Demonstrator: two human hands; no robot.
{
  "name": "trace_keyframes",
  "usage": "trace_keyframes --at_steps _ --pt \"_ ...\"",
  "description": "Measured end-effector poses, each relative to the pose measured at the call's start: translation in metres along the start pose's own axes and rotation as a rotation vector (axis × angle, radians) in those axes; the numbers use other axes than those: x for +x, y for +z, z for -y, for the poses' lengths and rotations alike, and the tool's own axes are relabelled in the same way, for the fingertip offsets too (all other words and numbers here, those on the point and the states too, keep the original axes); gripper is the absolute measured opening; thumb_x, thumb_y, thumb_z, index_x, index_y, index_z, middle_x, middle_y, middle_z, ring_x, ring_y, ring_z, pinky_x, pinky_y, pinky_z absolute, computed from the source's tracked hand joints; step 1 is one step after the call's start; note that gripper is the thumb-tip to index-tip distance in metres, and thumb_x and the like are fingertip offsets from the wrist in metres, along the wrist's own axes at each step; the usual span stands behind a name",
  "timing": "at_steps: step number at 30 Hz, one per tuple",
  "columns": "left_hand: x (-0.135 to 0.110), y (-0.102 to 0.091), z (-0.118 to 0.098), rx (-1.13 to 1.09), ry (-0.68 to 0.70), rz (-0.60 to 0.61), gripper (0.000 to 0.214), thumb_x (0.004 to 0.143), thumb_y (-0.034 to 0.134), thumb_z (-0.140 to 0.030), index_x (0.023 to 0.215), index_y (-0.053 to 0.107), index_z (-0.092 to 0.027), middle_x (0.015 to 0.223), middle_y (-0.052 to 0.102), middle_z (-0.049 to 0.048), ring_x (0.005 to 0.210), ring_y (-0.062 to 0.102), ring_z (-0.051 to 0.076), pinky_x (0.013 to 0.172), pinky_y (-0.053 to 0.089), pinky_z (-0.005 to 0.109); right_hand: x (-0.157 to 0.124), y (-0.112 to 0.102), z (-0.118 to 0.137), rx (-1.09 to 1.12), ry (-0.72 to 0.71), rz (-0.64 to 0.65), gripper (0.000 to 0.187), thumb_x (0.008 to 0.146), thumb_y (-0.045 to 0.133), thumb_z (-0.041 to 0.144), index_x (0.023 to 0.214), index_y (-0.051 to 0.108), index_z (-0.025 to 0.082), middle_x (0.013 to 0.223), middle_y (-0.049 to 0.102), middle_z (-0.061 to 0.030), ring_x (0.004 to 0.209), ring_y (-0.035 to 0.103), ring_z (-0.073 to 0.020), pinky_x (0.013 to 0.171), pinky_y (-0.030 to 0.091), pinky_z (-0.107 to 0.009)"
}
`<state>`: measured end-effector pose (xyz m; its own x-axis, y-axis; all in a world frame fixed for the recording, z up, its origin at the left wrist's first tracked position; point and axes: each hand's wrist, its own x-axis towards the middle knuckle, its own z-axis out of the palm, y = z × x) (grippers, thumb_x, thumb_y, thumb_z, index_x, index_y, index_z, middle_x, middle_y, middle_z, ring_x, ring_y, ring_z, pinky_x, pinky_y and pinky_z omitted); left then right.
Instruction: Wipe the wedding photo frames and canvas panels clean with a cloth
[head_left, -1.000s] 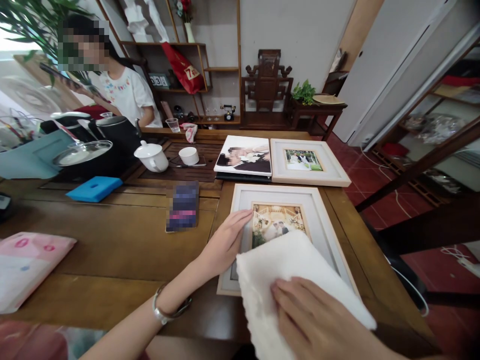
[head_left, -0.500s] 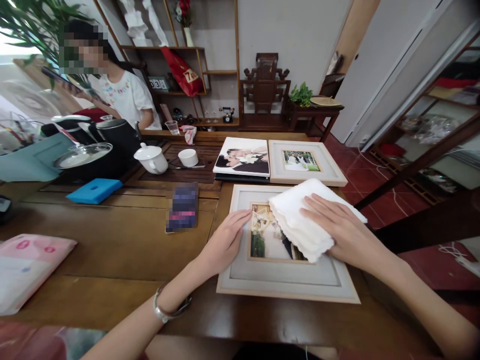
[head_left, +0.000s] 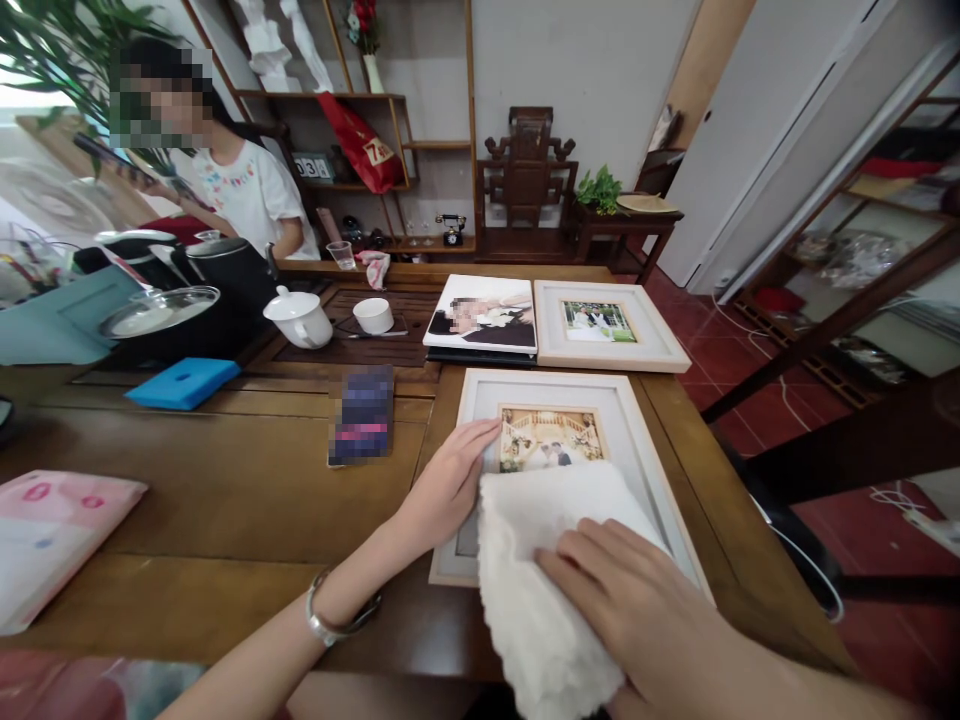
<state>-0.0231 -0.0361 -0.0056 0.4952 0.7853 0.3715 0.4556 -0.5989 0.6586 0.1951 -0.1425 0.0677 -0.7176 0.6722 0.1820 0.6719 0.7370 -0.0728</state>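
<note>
A framed wedding photo (head_left: 651,440) lies flat on the wooden table in front of me. My left hand (head_left: 450,480) rests on its left side, fingers stretched out, fingertips at the edge of the inner picture. Over the lower part of the frame is a folded white cloth (head_left: 555,580) with a scalloped edge. My right hand (head_left: 637,590) is closed on this cloth, its fingers bent. The cloth hides the bottom of the picture and hangs past the near side of the frame.
Behind the frame lie a second framed photo (head_left: 660,335) and a photo panel (head_left: 484,312). To the left are a phone-like dark item (head_left: 364,415), a blue box (head_left: 184,383), a lidded white cup (head_left: 298,318) and a pink-white packet (head_left: 60,540). A person (head_left: 251,195) sits across the table.
My right hand has swept the cloth from the frame's upper right down toward me, uncovering the upper picture. My left hand has stayed on the frame's left side.
</note>
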Motion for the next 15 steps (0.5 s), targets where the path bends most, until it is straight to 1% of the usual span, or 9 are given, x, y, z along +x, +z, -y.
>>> trace_keyframes --at_steps 2,4,6,8,10,11,13,15 --pt "0.000 -0.001 0.001 -0.025 0.022 0.007 0.044 0.098 0.031 -0.013 0.138 0.047 -0.021 0.141 0.051 0.0126 0.134 0.044 0.024 0.112 0.037 0.053 0.008 0.009 0.007 -0.010 -0.093 -0.082 0.034 0.071 0.063 0.020 0.104 0.065 0.010 0.090 0.068 -0.0078 0.078 0.060 -0.0231 0.070 0.048 -0.036" --pt "-0.001 -0.002 0.002 -0.053 0.055 0.008 0.044 0.099 0.030 -0.014 0.139 0.046 -0.022 0.142 0.050 0.0128 0.134 0.043 0.024 0.112 0.037 0.053 0.011 0.020 0.012 -0.056 -0.174 -0.192 0.025 0.079 0.056 0.013 0.102 0.065 0.008 0.084 0.067 -0.0070 0.073 0.059 -0.0219 0.066 0.046 -0.036" --pt "-0.002 -0.003 0.003 -0.070 0.067 0.010 0.044 0.099 0.029 -0.015 0.140 0.045 -0.022 0.143 0.049 0.0126 0.134 0.043 0.024 0.113 0.036 0.052 0.012 0.028 0.017 -0.082 -0.190 -0.249 0.024 0.084 0.050 0.009 0.103 0.064 0.007 0.081 0.067 -0.0067 0.071 0.059 -0.0214 0.064 0.044 -0.036" --pt "-0.002 -0.003 0.004 -0.077 0.055 0.017 0.044 0.099 0.029 -0.016 0.140 0.045 -0.022 0.143 0.048 0.0125 0.135 0.042 0.024 0.113 0.035 0.052 0.011 0.031 0.020 -0.093 -0.177 -0.259 0.030 0.087 0.045 0.009 0.111 0.063 0.006 0.079 0.067 -0.0070 0.069 0.059 -0.0214 0.063 0.044 -0.037" --pt "-0.002 -0.003 0.005 -0.083 0.051 0.020 0.044 0.100 0.029 -0.016 0.140 0.045 -0.022 0.143 0.048 0.0124 0.135 0.042 0.024 0.113 0.035 0.052 0.012 0.031 0.022 -0.115 -0.179 -0.287 0.034 0.089 0.042 0.008 0.118 0.060 0.004 0.076 0.066 -0.0069 0.066 0.060 -0.0209 0.060 0.044 -0.036" --pt "-0.002 -0.003 0.005 -0.089 0.057 0.018 0.044 0.099 0.029 -0.016 0.140 0.045 -0.022 0.143 0.048 0.0123 0.135 0.042 0.024 0.113 0.035 0.052 0.013 0.030 0.023 -0.128 -0.199 -0.316 0.035 0.089 0.042 0.007 0.119 0.060 0.002 0.072 0.066 -0.0062 0.063 0.059 -0.0200 0.057 0.044 -0.036" --pt "-0.002 -0.003 0.005 -0.104 0.080 0.010 0.044 0.099 0.030 -0.016 0.140 0.045 -0.024 0.143 0.049 0.0116 0.134 0.043 0.024 0.113 0.035 0.052 0.018 0.028 0.028 -0.166 -0.236 -0.384 0.033 0.087 0.043 0.004 0.114 0.063 0.000 0.065 0.063 -0.0044 0.054 0.056 -0.0175 0.051 0.043 -0.034" --pt "-0.001 -0.003 0.005 -0.111 0.087 0.000 0.044 0.099 0.031 -0.016 0.140 0.045 -0.025 0.142 0.050 0.0113 0.134 0.044 0.024 0.112 0.036 0.053 0.026 0.031 0.037 -0.214 -0.220 -0.425 0.031 0.084 0.046 0.003 0.107 0.066 -0.001 0.061 0.062 -0.0046 0.047 0.052 -0.0155 0.044 0.040 -0.032"
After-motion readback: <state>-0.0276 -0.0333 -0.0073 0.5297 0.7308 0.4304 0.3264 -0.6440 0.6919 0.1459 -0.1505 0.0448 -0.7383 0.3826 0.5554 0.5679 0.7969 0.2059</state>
